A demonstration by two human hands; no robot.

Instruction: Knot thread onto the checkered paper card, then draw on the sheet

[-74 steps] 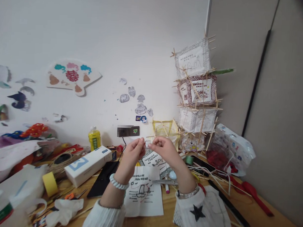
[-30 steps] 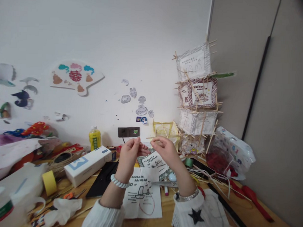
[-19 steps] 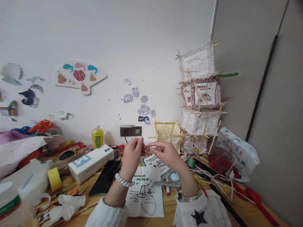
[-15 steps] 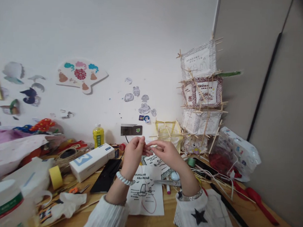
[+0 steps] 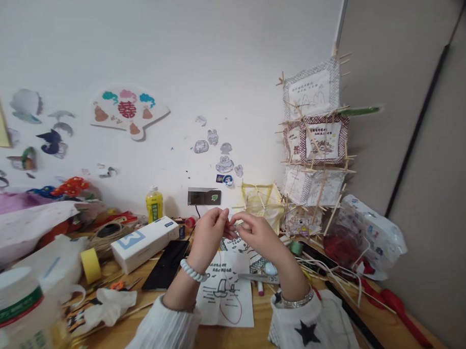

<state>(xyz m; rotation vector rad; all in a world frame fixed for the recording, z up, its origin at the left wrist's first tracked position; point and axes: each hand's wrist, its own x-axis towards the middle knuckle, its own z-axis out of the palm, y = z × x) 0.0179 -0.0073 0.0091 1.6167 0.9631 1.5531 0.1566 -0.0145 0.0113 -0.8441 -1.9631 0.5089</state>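
My left hand [image 5: 211, 235], with a pale beaded bracelet at its wrist, is closed, thumb pressed to the forefinger. A thin red thread [image 5: 240, 313] hangs below it and curves in a loop over the paper. My right hand [image 5: 256, 231] meets it from the right, finger and thumb tips bent together in a pinch. Whatever lies between those tips is too small to make out. Under both hands lies a white paper sheet [image 5: 207, 316] with a boat drawing and handwriting. Scissors [image 5: 258, 278] and a pink-tipped marker [image 5: 260, 288] lie right of the sheet.
A tiered stick-and-paper lantern tower [image 5: 314, 136] stands at the back right, beside a yellow stick frame [image 5: 260, 201]. Leftward are a white box [image 5: 144, 242], a black phone [image 5: 164, 266], yellow tape [image 5: 90, 266], a drink bottle [image 5: 154, 205] and a plastic jar [image 5: 16, 309]. Red ribbon [image 5: 404, 313] lies right.
The view has shifted slightly, so the scene sits a little to the right. My hands remain close together; the right fingertips have drawn slightly back and curled more.
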